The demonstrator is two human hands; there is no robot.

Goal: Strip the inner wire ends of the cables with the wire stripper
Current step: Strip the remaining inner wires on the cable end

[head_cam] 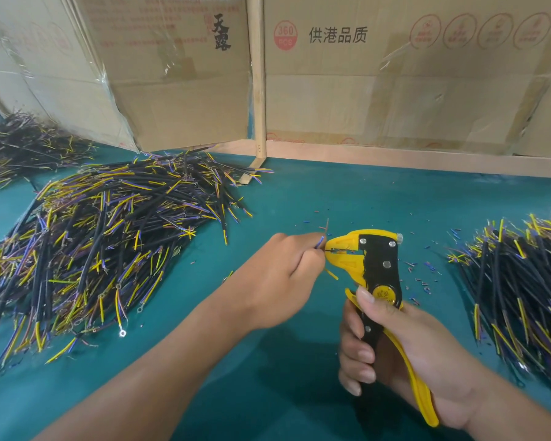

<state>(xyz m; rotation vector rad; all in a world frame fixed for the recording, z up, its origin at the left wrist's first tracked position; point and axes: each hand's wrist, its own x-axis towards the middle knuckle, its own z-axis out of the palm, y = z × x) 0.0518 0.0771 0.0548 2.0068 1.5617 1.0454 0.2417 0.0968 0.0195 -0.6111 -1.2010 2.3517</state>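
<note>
— Yellow and black, that was the wire stripper (376, 268); did the right hand (404, 358) have it?

— Yes, fingers and thumb were wrapped round its handles, head pointing left above the green table (347, 192).

— And the left hand (280, 275)?

— It was closed on a cable, pinching it. The blue wire end (320, 241) stuck out at the fingertips, and another thin wire end sat between the stripper's yellow jaws.

— The other cables?

— A large pile (109, 237) lay to the left, a smaller pile (522, 281) to the right, with insulation scraps (427, 272) scattered near the stripper.
</note>
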